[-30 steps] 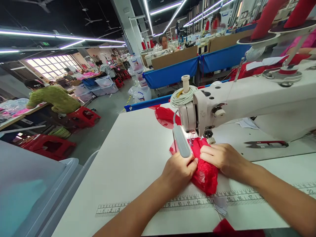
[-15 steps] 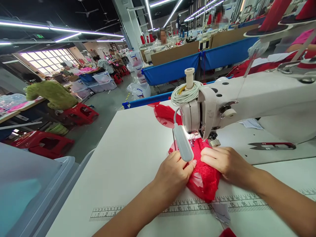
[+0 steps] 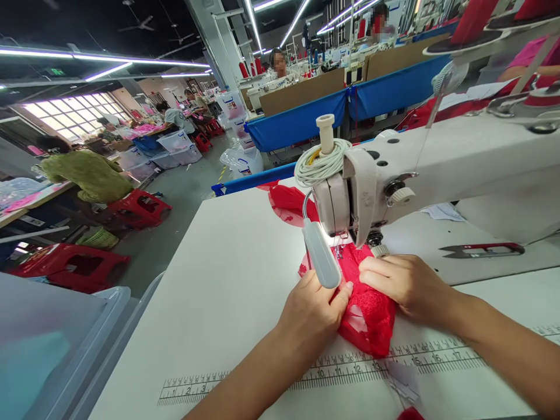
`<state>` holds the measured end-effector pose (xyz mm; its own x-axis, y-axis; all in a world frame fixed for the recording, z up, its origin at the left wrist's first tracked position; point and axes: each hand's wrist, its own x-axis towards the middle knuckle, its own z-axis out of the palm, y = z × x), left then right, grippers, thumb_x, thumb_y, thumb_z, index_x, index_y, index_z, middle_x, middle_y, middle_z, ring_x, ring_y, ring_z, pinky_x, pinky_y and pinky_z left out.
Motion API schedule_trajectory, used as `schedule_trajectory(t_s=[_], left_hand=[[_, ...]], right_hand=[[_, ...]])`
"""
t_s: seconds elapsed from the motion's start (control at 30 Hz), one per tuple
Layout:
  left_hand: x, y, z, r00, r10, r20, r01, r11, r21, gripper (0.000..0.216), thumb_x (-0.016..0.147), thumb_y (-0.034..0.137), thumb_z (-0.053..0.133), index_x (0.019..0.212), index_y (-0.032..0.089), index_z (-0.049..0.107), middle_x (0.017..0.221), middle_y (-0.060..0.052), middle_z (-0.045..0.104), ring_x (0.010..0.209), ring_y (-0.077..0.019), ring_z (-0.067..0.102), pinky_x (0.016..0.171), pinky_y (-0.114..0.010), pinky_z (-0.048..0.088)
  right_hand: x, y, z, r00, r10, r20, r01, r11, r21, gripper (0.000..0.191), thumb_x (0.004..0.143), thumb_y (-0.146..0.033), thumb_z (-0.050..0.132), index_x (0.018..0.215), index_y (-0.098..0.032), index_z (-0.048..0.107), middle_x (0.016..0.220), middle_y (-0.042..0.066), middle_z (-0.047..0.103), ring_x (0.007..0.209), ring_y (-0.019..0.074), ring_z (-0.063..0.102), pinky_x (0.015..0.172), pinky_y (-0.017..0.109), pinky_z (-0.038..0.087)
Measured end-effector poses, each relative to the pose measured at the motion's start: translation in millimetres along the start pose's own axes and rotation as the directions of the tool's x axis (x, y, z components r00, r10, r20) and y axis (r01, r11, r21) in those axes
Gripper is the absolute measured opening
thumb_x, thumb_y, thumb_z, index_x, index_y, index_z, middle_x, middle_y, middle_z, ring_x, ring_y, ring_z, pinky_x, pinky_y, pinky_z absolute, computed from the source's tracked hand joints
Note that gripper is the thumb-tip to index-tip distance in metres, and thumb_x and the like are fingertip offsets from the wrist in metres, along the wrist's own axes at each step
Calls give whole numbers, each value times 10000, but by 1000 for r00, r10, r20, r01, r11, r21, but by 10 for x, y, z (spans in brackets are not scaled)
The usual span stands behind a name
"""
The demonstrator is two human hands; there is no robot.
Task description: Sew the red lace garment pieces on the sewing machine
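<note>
A piece of red lace fabric [image 3: 370,312] with sheer parts lies bunched on the white table, its far end under the presser foot [image 3: 339,251] of a white sewing machine [image 3: 459,157]. My left hand [image 3: 310,309] grips the fabric's left side, thumb stretched along it; its fingertips are partly hidden behind a small grey lamp [image 3: 321,256]. On the right edge, just in front of the needle area, the bent fingers of my right hand [image 3: 400,286] pinch the same cloth. More red sheer fabric [image 3: 286,204] lies behind the machine head.
Thread snips [image 3: 481,251] lie on the machine bed at right. A printed ruler [image 3: 350,370] runs along the table front, with a pale scrap [image 3: 402,379] beside it. Plastic bins [image 3: 65,344] stand at left. Red stools [image 3: 72,265] and seated people are beyond.
The camera view has shifted slightly, so the scene sits a little differently. Both hands keep their hold on the red lace fabric, with hardly any movement relative to the machine.
</note>
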<state>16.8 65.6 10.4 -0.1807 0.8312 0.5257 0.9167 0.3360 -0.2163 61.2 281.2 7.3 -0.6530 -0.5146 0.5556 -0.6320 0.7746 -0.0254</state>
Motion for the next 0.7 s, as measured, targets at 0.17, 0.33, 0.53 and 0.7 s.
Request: schedule_trajectory(t_s=[0.17,0.33,0.53,0.7], left_hand=[[-8,1,-2,1000,-3,11,3,1000,-5,217,910,31,475,968,96,674,889,-112,705,774,-203,640,632,-326,532],[-14,7,0,998,3,55,-3,1000,8,258,894,-10,457,1018,74,667,899,-133,705,799,-212,650,670,-352,550],[-28,12,20,998,-8,70,5,999,41,267,900,16,463,1079,75,652,950,-148,706,849,-228,659,723,-380,563],[-27,-3,35,993,-20,121,19,1000,10,341,873,6,411,1133,57,625,985,-170,702,889,-242,655,768,-411,551]], right_hand=[[-10,9,8,1000,8,13,-8,1000,4,342,927,-64,337,661,-194,510,666,15,533,569,144,359,497,300,242],[-6,23,6,1000,10,9,-10,1000,-9,351,921,-53,319,669,-193,522,682,19,569,556,137,371,496,292,258],[-9,49,11,1000,19,25,-18,1000,-9,334,906,-54,331,696,-189,554,696,25,596,562,143,396,492,292,281],[-16,85,26,999,34,21,-34,999,7,324,884,-31,328,726,-189,561,696,22,599,561,142,396,497,278,291]])
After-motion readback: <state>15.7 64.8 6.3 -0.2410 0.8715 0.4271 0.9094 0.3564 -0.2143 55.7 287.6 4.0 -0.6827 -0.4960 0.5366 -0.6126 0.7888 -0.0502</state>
